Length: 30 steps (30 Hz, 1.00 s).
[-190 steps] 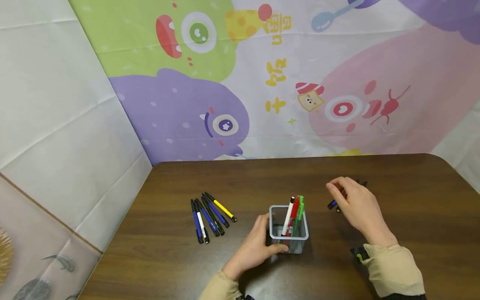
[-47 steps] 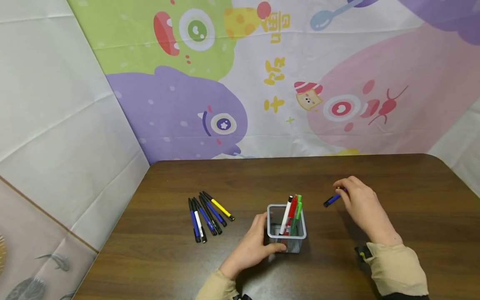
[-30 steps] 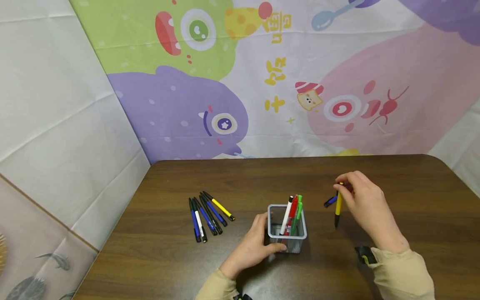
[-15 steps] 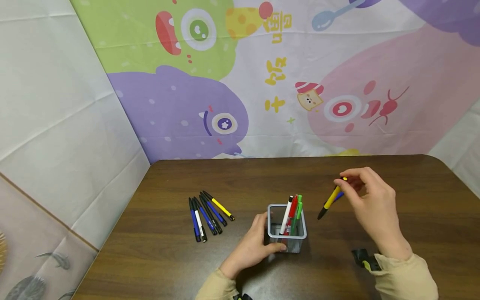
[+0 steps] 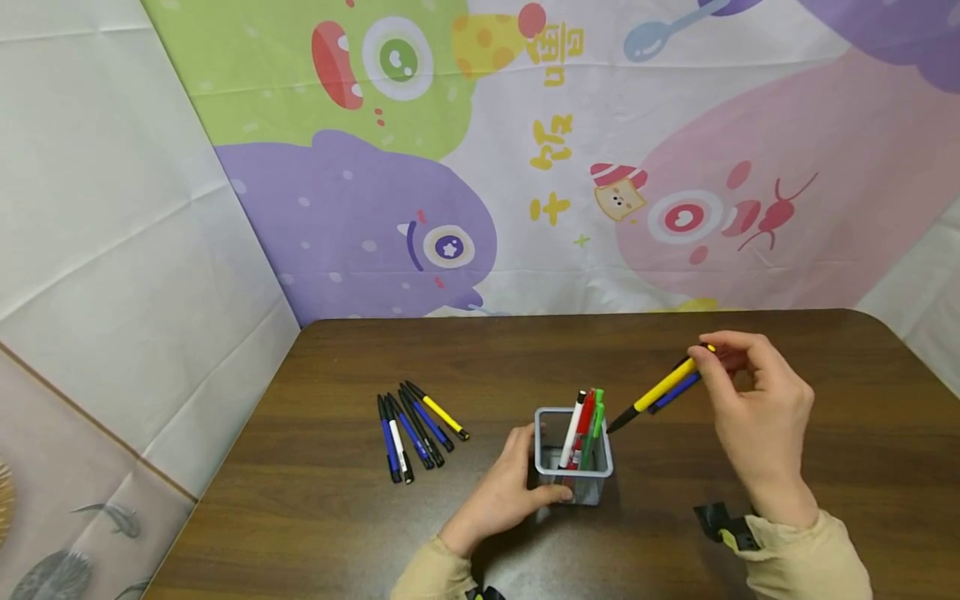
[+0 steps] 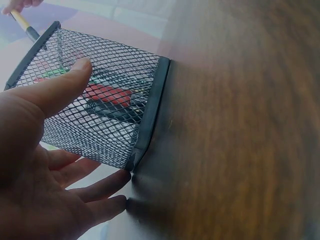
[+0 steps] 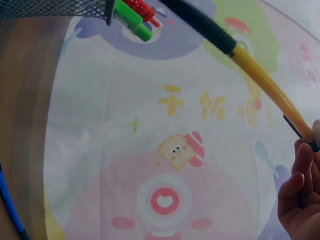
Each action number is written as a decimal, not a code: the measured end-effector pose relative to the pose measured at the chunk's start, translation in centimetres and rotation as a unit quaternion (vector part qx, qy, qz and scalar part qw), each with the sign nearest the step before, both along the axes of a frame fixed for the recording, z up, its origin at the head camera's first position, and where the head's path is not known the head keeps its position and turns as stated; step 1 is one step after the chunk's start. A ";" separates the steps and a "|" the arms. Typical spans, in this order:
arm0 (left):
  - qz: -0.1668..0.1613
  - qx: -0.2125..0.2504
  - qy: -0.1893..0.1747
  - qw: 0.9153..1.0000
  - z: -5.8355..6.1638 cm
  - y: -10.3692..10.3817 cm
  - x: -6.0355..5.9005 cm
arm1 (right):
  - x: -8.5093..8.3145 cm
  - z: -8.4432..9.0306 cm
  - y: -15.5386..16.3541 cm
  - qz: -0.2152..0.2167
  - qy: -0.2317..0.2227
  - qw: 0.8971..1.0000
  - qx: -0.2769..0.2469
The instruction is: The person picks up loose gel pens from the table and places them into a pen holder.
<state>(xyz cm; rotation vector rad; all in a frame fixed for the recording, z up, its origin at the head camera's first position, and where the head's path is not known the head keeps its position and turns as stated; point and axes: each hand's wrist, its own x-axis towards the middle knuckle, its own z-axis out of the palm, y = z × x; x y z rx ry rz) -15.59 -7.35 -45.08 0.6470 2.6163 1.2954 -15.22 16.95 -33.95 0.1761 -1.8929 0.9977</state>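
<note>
My right hand pinches the rear end of a yellow pen with thumb and fingertips. The pen slants down to the left, its black tip by the right rim of the mesh pen holder. In the right wrist view the yellow pen crosses the upper right. My left hand grips the pen holder, thumb across its front and fingers along its left side. Inside the holder lean a white pen, a red pen and green pens. The left wrist view shows the thumb against the black mesh.
A blue pen lies on the table behind the yellow one, partly covered. To the left of the holder, several pens in blue, black, white and yellow lie side by side on the brown table. A printed cloth hangs behind the table.
My right hand has picked up the yellow pen from beside the blue one, lifted it and tilted its tip left towards the holder. My left hand has kept its hold.
</note>
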 end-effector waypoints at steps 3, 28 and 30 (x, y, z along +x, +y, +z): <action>0.000 -0.001 0.001 1.000 0.0 0.0 0.0 | 0.1 0.0 -0.2 0.008 -0.009 1.000 0.003; -0.004 0.006 0.000 1.000 0.2 0.0 0.0 | -0.9 -2.2 -3.2 0.136 -0.050 0.980 0.138; -0.003 0.008 -0.002 1.000 0.2 0.0 0.0 | -1.0 -2.5 -3.2 0.138 -0.063 0.978 0.146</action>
